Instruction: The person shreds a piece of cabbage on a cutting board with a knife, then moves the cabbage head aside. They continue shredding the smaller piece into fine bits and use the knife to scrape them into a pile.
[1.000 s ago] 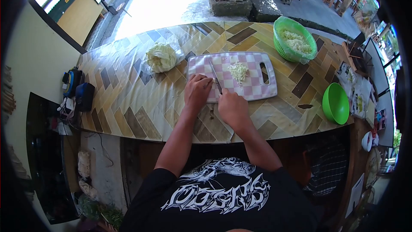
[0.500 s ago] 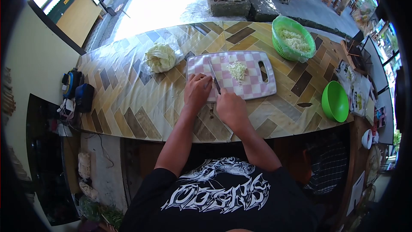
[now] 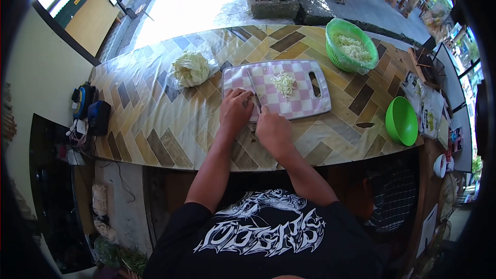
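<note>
My right hand [image 3: 275, 130] is wrapped round the handle of a knife [image 3: 253, 85], its blade pointing away from me over the pink-and-white checked cutting board [image 3: 305, 110]. My left hand [image 3: 237, 107] rests on the board's near left part, fingers curled right beside the blade. Whatever lies under those fingers is hidden. A small heap of shredded cabbage [image 3: 283, 85] sits on the board to the right of the knife. Beyond the board's left edge, a pale cabbage head [image 3: 190, 69] lies on clear plastic.
A green basket [image 3: 333, 58] lined with plastic holds more shreds at the back right. Near the table's right end stands a green bowl [image 3: 401, 122]. Dark blue cases [image 3: 98, 118] sit at the left edge of the patterned tabletop [image 3: 144, 124].
The whole view has shifted slightly. Both hands stay at the board, with the knife still beside my left fingers; the shredded heap looks the same.
</note>
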### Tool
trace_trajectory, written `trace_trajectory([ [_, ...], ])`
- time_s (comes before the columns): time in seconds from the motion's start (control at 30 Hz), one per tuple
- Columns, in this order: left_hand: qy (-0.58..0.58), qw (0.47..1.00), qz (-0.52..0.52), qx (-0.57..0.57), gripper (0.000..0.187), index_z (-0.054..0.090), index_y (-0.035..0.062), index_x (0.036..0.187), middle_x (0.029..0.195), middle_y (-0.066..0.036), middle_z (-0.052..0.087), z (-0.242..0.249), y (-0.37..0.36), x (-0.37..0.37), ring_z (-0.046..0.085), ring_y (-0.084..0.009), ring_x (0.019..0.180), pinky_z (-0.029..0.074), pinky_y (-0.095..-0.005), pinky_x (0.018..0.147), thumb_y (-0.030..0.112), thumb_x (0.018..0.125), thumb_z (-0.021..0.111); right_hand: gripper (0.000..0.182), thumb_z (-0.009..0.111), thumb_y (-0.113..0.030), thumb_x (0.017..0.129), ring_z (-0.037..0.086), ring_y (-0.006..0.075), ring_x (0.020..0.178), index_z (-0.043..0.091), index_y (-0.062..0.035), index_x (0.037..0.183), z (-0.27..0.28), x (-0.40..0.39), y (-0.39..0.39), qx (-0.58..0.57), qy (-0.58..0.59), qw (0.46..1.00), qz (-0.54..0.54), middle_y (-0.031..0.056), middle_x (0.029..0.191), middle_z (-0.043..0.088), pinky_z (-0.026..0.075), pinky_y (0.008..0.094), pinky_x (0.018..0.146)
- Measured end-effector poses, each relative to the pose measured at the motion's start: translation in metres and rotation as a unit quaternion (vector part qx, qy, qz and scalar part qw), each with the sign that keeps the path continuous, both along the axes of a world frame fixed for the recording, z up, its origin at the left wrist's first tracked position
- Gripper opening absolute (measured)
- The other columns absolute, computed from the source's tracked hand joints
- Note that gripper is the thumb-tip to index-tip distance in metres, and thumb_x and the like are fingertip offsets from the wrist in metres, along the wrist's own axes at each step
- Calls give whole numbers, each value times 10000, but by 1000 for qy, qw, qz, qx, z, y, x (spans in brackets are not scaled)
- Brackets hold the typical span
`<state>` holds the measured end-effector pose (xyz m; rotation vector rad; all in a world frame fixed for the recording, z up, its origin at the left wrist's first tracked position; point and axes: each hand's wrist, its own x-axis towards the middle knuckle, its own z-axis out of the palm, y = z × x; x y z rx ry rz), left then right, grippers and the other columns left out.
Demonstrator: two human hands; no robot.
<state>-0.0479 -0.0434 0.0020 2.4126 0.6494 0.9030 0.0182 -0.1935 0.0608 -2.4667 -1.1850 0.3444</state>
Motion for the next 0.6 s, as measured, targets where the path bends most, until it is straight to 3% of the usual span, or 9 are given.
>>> trace_trajectory([
  [0.33,-5,1000,-3,1,206,837,75,1045,1078,-102,799,4,-1,-1,692,-333,1082,557,-425,982,145,863,770,183,535,-147,1046,791,436,871,651,-9,1075,5,10,-4,18,-22,999,22,246,915,778,639,534,776],
  [0.6,1,1000,12,-14,180,836,79,1028,1074,-100,814,2,-1,0,697,-324,1043,555,-420,965,153,876,775,216,543,-187,1058,785,450,896,678,-18,1069,-10,8,6,35,12,999,-20,258,933,777,626,559,813],
])
